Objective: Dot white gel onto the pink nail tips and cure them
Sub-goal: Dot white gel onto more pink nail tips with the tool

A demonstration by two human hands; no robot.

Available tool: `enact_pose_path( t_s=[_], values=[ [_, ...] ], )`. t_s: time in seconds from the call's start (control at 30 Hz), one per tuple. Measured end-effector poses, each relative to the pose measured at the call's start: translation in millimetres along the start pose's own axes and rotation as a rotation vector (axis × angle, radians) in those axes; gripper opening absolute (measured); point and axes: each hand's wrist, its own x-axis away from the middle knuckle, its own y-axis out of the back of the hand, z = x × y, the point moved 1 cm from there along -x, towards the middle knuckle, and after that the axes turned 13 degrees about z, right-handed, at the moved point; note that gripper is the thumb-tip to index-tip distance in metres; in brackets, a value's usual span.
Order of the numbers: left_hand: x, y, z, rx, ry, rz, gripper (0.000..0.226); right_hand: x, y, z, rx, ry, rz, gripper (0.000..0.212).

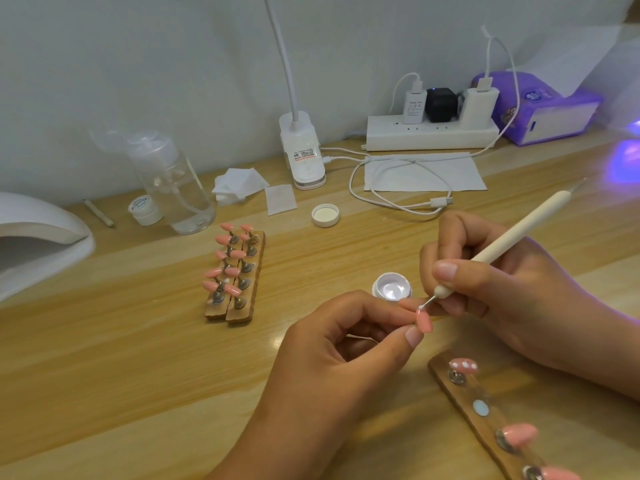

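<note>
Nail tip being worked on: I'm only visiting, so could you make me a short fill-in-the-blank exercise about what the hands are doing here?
1. The left hand pinches a single ____ nail tip.
2. The right hand holds a dotting pen, and the end touching the nail tip carries ____ gel.
3. On the wooden holder by the right wrist, the farthest tip already bears white ____.

Missing words: pink; white; dots.

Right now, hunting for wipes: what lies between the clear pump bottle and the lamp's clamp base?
In the head view, white wipes lie between the pump bottle and lamp base.
</note>
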Motion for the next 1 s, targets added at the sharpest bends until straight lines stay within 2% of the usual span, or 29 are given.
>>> enact_pose_path(
  t_s=[0.63,0.9,1.0],
  values=[
    [-1.0,0.1,-1.1,-0.017,-0.02,-0.001,0.008,0.9,-0.9,1.1,0.009,-0.022,-0.011,0.016],
    [-0.7,-0.1,-1.1,-0.01,-0.006,-0.001,0.007,0.5,-1.4,3.4,-0.081,-0.025,-0.057,0.012],
    [-0.9,0.7,-0.7,-0.043,-0.011,0.007,0.009,1.7,-1.4,3.7,-0.025,-0.01,-0.062,0.017]
  ],
)
